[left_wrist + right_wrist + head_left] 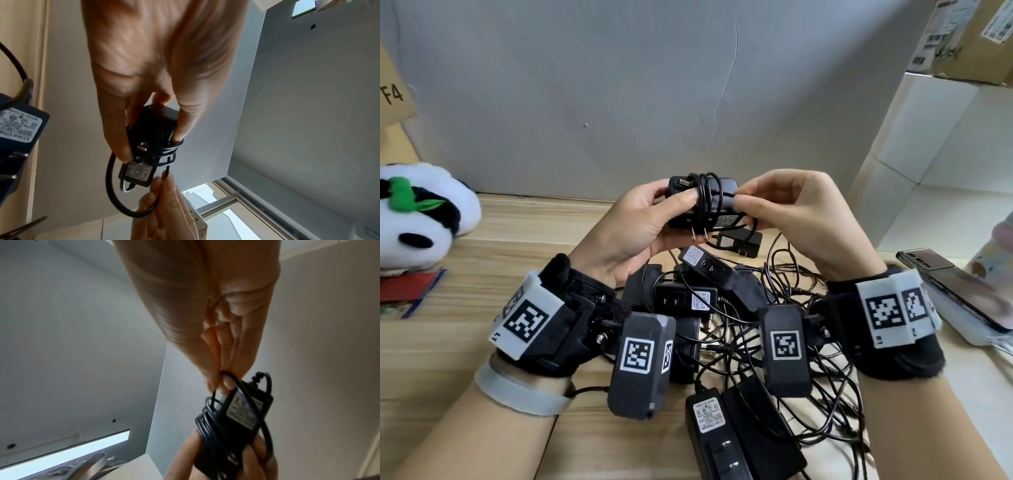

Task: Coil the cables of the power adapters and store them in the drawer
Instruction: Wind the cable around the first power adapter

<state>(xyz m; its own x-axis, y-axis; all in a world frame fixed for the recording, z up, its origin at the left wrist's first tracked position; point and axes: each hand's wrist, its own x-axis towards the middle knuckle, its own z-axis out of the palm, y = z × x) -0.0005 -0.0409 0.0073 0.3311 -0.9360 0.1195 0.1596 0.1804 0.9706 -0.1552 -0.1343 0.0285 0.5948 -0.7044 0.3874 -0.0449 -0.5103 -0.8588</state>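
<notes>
A black power adapter [700,204] is raised above the desk, its thin black cable [707,192] wound round its body in several turns. My left hand [640,219] grips the adapter, thumb on top. My right hand [767,202] pinches the cable's free end at the adapter's right side. In the left wrist view the adapter [153,134] sits between thumb and fingers, with the right fingertips [164,181] pinching the cable below. In the right wrist view the pinch [223,381] sits above the wound adapter [236,423]. No drawer is in view.
A tangled pile of several black adapters [688,298] and loose cables [791,394] lies on the wooden desk [482,308] below my hands. A panda plush [417,212] sits left, a phone [955,291] right, white boxes [935,154] and cardboard boxes [962,37] behind.
</notes>
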